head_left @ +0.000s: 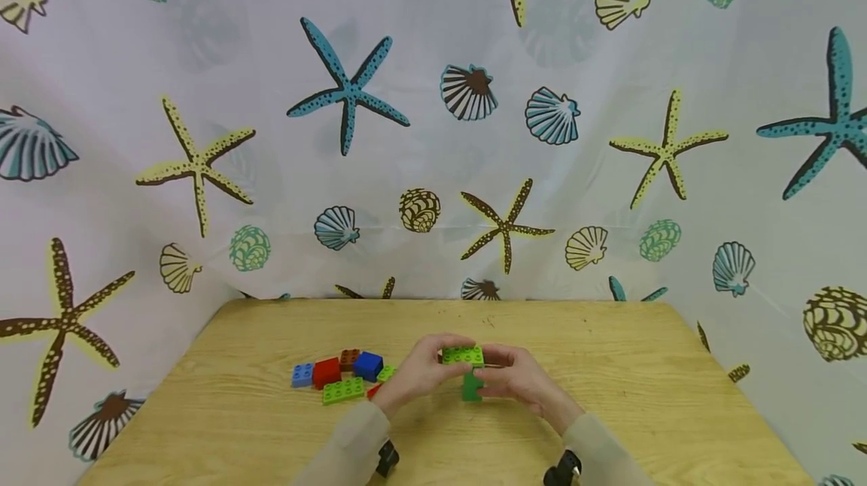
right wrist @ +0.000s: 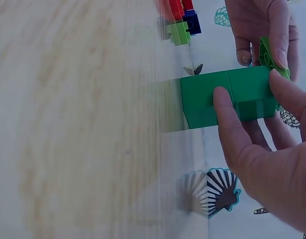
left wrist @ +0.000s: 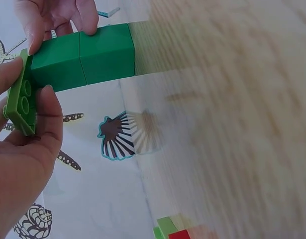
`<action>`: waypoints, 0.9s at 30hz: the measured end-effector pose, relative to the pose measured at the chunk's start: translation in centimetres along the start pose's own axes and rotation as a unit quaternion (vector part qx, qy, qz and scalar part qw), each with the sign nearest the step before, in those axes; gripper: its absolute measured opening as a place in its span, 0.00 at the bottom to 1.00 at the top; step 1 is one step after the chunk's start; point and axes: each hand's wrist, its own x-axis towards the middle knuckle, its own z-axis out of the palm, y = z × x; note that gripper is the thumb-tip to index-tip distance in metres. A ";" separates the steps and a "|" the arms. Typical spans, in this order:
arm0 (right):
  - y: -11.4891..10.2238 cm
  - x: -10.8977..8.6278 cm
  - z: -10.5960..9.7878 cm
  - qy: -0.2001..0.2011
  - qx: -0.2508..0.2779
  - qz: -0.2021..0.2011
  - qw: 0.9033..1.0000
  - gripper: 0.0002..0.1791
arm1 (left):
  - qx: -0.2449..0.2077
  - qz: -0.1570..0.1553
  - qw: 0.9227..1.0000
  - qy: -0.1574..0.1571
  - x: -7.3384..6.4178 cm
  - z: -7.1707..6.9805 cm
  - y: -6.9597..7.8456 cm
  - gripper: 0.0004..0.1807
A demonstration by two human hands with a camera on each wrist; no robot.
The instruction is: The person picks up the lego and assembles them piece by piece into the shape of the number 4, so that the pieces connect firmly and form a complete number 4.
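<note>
My right hand [head_left: 527, 382] grips an upright dark green two-block stack [head_left: 469, 390] on the tabletop [head_left: 609, 381]. My left hand [head_left: 423, 367] pinches a lime brick [head_left: 463, 356] at its top, overhanging leftward; I cannot tell if it is seated. To the left lie a light green brick [head_left: 343, 391], a red brick [head_left: 327, 373] and, farther, a dark blue brick [head_left: 369, 366] and a brown brick [head_left: 349, 359]. A shell-printed cloth [head_left: 433, 162] hangs beyond.

In the lower middle, we see the left hand [head_left: 421, 370] pinch a lime block [head_left: 463, 356]; the right hand [head_left: 523, 382] holds a green tower [head_left: 470, 387].
</note>
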 end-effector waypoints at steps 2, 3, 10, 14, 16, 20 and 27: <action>0.0 0.0 0.0 -0.003 -0.003 -0.004 1.000 0.31 | 0.000 -0.001 1.000 0.001 0.1 0.0 0.0 0.21; 0.0 0.1 0.0 -0.003 -0.002 -0.003 1.000 0.31 | 0.002 -0.001 1.000 0.001 0.1 0.0 0.0 0.22; 0.2 0.1 0.0 -0.004 0.005 0.001 1.000 0.30 | 0.012 -0.001 1.000 0.002 0.1 0.0 0.0 0.21; 0.2 0.1 0.1 -0.001 0.005 -0.001 1.000 0.31 | 0.016 0.005 1.000 0.004 0.0 0.0 0.0 0.21; 0.2 0.1 0.1 0.002 0.007 0.000 1.000 0.32 | 0.019 0.006 1.000 0.005 0.0 -0.1 0.0 0.20; 0.3 0.1 0.1 0.003 0.004 -0.003 1.000 0.32 | 0.027 0.006 1.000 0.007 0.1 0.0 0.0 0.20; 0.2 0.0 0.0 0.007 0.005 -0.005 1.000 0.32 | 0.057 0.015 0.998 0.008 0.4 0.1 0.0 0.21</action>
